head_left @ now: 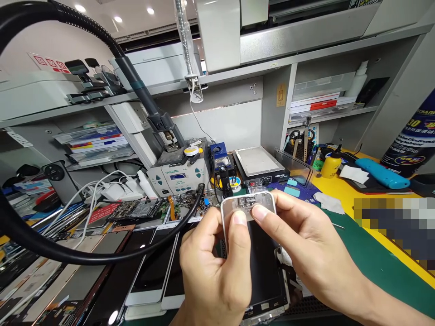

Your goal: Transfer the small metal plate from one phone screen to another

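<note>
A phone (267,267) with a pale rim, a greyish top section and a dark panel below is held up in front of me, tilted. My left hand (217,267) grips its left side, thumb pressed flat on the top section. From the right, my right hand (309,244) holds the upper right edge, and its thumb tip rests beside the left one. Small raised marks show on the top section above the thumbs. Fingers behind the phone are hidden. At the phone's lower end, bare parts and an uneven edge are visible.
Several phones and phone panels (149,267) lie at left under a looping black hose (102,258). Behind stand a grey soldering or hot-air station (180,179) and a flat heating plate (256,162). A yellow bottle (331,164) and blue-handled tool (384,173) are at right.
</note>
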